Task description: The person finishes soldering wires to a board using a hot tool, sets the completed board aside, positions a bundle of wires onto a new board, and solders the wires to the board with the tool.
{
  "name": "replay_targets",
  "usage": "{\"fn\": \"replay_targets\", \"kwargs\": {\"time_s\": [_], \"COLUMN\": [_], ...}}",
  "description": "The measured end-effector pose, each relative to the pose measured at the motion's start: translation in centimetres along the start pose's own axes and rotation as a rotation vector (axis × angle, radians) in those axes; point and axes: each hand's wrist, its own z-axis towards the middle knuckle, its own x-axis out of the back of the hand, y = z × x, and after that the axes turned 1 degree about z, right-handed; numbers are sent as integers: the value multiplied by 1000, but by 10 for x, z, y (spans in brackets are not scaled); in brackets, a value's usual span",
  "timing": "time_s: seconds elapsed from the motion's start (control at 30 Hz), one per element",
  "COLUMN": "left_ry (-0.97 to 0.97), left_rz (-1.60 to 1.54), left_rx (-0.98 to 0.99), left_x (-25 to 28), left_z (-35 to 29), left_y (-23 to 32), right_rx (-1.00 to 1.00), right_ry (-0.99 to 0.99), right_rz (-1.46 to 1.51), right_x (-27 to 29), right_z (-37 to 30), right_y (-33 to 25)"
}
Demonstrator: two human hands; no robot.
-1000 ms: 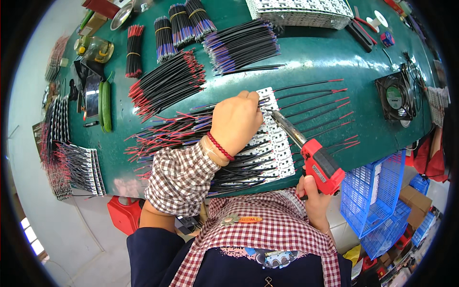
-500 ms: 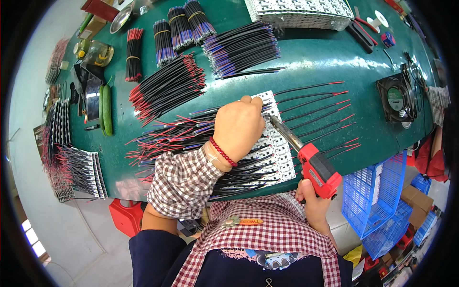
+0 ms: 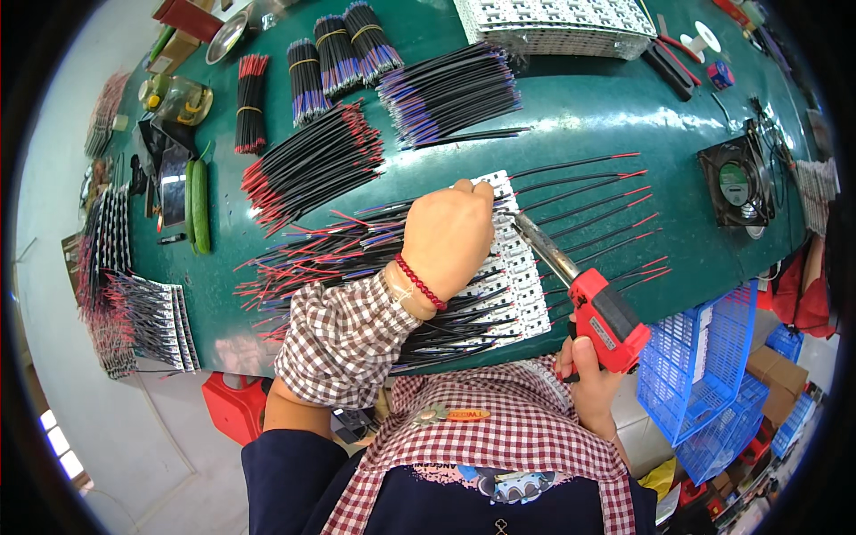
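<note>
Green bench top (image 3: pixel 571 116) carries everything. Left hand (image 3: pixel 446 236) presses fingers together on white circuit strips (image 3: pixel 517 285), hiding whatever its fingertips pinch. Right hand (image 3: pixel 593 383) is clamped round a red soldering gun (image 3: pixel 593 299), tip at the strips just beside the left fingers. Wire bundles (image 3: pixel 312 165) lie beyond; blue crates (image 3: pixel 704 366) are cut off at right.

Green-topped workbench (image 3: pixel 571 107), pale floor (image 3: pixel 53 223) to the left, blue plastic crates (image 3: pixel 713 374) at right, bright even light
</note>
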Motion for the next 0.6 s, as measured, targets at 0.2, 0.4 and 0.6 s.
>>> {"fn": "replay_targets", "kwargs": {"time_s": [0.2,0.4,0.6], "left_ry": [27,21,53], "left_rz": [7,-48,-36], "left_rx": [-10,3,8], "left_x": [0,1,-3], "left_z": [-3,-5,-8], "left_y": [-1,0,3], "right_rx": [-68,-66,32], "right_ry": [-22,-21,20], "right_rz": [3,-57,-126], "right_x": [5,4,2], "right_z": [-4,-4,-4], "right_y": [4,13,19]}}
